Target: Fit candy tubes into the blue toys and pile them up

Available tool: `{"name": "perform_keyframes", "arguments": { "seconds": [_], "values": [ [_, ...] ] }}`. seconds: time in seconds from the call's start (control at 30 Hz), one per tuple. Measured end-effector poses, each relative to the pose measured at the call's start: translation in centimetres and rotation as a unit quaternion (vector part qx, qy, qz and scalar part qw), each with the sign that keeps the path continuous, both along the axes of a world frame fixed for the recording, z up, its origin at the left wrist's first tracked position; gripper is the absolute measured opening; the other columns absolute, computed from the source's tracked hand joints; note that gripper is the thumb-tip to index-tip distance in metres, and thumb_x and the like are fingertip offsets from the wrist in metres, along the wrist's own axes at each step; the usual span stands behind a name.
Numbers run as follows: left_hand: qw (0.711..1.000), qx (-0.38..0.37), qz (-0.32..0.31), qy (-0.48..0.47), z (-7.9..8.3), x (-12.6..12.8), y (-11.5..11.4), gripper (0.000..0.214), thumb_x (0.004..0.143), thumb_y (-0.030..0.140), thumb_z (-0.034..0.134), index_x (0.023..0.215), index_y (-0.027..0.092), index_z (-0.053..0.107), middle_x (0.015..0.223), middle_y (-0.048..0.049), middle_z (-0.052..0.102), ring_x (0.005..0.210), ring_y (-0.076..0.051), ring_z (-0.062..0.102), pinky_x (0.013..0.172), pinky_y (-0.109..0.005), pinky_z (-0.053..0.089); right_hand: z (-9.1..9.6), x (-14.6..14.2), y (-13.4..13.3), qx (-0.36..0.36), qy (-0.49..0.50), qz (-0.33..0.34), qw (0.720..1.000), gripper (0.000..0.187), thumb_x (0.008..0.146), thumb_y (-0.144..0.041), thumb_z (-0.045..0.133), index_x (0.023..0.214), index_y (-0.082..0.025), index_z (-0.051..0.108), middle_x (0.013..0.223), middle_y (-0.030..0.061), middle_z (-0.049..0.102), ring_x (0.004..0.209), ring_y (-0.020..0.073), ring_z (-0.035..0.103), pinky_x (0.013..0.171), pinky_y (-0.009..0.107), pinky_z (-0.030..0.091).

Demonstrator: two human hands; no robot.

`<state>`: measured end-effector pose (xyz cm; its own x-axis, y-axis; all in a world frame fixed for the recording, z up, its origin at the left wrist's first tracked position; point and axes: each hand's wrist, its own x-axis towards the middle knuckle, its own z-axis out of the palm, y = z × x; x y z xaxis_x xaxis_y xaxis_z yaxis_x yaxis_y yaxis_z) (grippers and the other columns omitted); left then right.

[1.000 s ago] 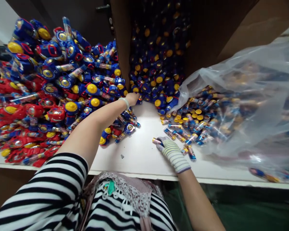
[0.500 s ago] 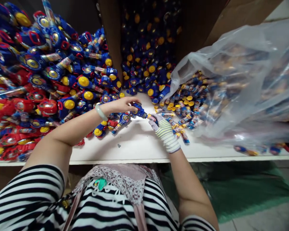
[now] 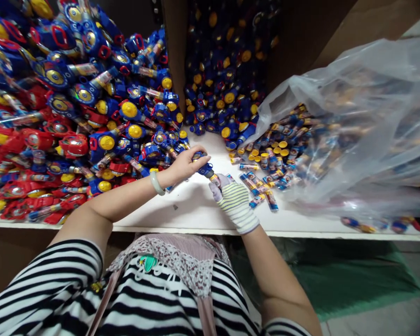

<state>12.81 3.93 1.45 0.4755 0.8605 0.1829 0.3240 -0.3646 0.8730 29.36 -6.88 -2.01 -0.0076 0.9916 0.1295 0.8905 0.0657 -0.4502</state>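
Observation:
My left hand [image 3: 185, 165] is bare, with a pale bangle at the wrist, and its fingers are closed round a small blue toy body [image 3: 203, 167]. My right hand [image 3: 233, 201] wears a striped knit glove and is closed on a small tube [image 3: 215, 179] pressed against the end of that blue toy. Both hands meet just above the white tabletop [image 3: 196, 210], near its front edge. How far the tube sits in the toy is hidden by my fingers.
A big heap of red and blue toys [image 3: 73, 121] fills the left of the table. A cardboard box [image 3: 227, 70] at the back holds more blue ones. A clear plastic bag [image 3: 353, 126] spills small tubes [image 3: 266, 172] on the right.
My left hand took a blue toy from the pile by the box and drew it toward me. My gloved right hand brought its tube up to meet the toy.

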Motion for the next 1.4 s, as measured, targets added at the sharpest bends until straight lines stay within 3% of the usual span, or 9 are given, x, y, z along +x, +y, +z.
{"name": "perform_keyframes", "arguments": {
  "seconds": [0.1, 0.27, 0.4, 0.5, 0.7, 0.9, 1.03, 1.27, 1.4],
  "values": [
    [0.998, -0.002, -0.060, -0.011, 0.3, -0.4, -0.1, 0.024, 0.085, 0.039, 0.058, 0.090, 0.016, 0.060, 0.085, -0.0021, 0.063, 0.080, -0.015, 0.058, 0.076, -0.026, 0.048, -0.4, -0.6, -0.8, -0.031, 0.146, 0.008, 0.989, 0.050, 0.093, -0.057, 0.039, 0.097, -0.016, 0.066, 0.086, 0.0123, 0.069, 0.075, 0.0214, 0.060, 0.075, 0.033, 0.044],
    [0.987, 0.086, -0.136, -0.006, -0.2, -1.3, -0.1, 0.026, 0.083, 0.039, 0.064, 0.095, 0.016, 0.063, 0.091, -0.0050, 0.066, 0.084, -0.017, 0.060, 0.081, -0.028, 0.048, -2.0, -2.0, -1.5, -0.195, 0.417, 0.054, 0.886, 0.063, 0.095, -0.065, 0.023, 0.094, -0.017, 0.064, 0.057, -0.0012, 0.051, 0.046, 0.0126, 0.041, 0.050, 0.025, 0.036],
    [0.990, 0.079, -0.072, 0.087, -0.8, -1.3, 0.0, 0.025, 0.088, 0.041, 0.060, 0.094, 0.017, 0.064, 0.092, -0.0051, 0.066, 0.086, -0.018, 0.061, 0.082, -0.031, 0.047, -2.7, -2.8, -0.7, -0.128, 0.294, -0.058, 0.945, 0.046, 0.091, -0.057, 0.043, 0.103, -0.017, 0.063, 0.081, 0.0071, 0.063, 0.067, 0.0178, 0.056, 0.063, 0.029, 0.043],
    [0.990, 0.028, -0.091, 0.102, -1.5, -1.4, -0.1, 0.025, 0.086, 0.041, 0.062, 0.092, 0.017, 0.064, 0.088, -0.0042, 0.066, 0.082, -0.018, 0.061, 0.079, -0.031, 0.048, -2.8, -2.8, -0.9, -0.120, 0.293, -0.027, 0.948, 0.036, 0.087, -0.052, 0.053, 0.095, -0.018, 0.063, 0.084, 0.0075, 0.065, 0.073, 0.0186, 0.057, 0.069, 0.030, 0.044],
    [0.997, -0.007, -0.077, -0.030, -2.4, -1.6, -1.4, 0.027, 0.086, 0.041, 0.060, 0.095, 0.016, 0.063, 0.091, -0.0062, 0.066, 0.084, -0.017, 0.062, 0.079, -0.029, 0.049, -3.9, -3.2, -2.5, -0.205, 0.587, 0.039, 0.782, 0.058, 0.090, -0.069, 0.033, 0.092, -0.019, 0.060, 0.051, -0.0072, 0.040, 0.040, 0.0089, 0.029, 0.041, 0.023, 0.026],
    [0.995, 0.014, -0.094, 0.025, -1.8, -0.9, -1.4, 0.028, 0.083, 0.043, 0.064, 0.089, 0.015, 0.064, 0.086, -0.0038, 0.065, 0.081, -0.016, 0.059, 0.079, -0.028, 0.048, -4.3, -2.4, -1.6, -0.086, 0.324, -0.017, 0.942, 0.046, 0.089, -0.063, 0.040, 0.084, -0.022, 0.060, 0.070, 0.0024, 0.059, 0.063, 0.0158, 0.053, 0.062, 0.028, 0.042],
    [0.997, -0.029, -0.075, -0.004, -1.8, -0.5, -1.5, 0.027, 0.084, 0.041, 0.063, 0.089, 0.015, 0.063, 0.086, -0.0034, 0.065, 0.080, -0.016, 0.059, 0.077, -0.026, 0.048, -3.3, -2.2, -2.0, -0.059, 0.271, -0.050, 0.959, 0.048, 0.089, -0.064, 0.039, 0.080, -0.022, 0.059, 0.069, 0.0037, 0.059, 0.063, 0.0169, 0.053, 0.061, 0.029, 0.041],
    [0.987, 0.061, -0.142, -0.033, -0.9, -1.1, -2.1, 0.029, 0.083, 0.041, 0.066, 0.096, 0.016, 0.063, 0.095, -0.0067, 0.067, 0.089, -0.018, 0.061, 0.085, -0.030, 0.049, -3.4, -3.2, -2.5, -0.265, 0.614, -0.007, 0.744, 0.071, 0.082, -0.084, 0.024, 0.079, -0.021, 0.056, 0.061, -0.0007, 0.053, 0.037, 0.0073, 0.025, 0.035, 0.023, 0.022],
    [0.994, 0.030, -0.105, 0.024, -1.0, -1.0, -1.4, 0.029, 0.084, 0.044, 0.064, 0.093, 0.016, 0.063, 0.090, -0.0048, 0.066, 0.084, -0.018, 0.061, 0.081, -0.030, 0.049, -3.2, -2.7, -1.6, -0.132, 0.381, -0.047, 0.914, 0.064, 0.086, -0.078, 0.029, 0.086, -0.020, 0.057, 0.069, 0.0049, 0.060, 0.052, 0.0142, 0.050, 0.048, 0.026, 0.037]
  ]
}}
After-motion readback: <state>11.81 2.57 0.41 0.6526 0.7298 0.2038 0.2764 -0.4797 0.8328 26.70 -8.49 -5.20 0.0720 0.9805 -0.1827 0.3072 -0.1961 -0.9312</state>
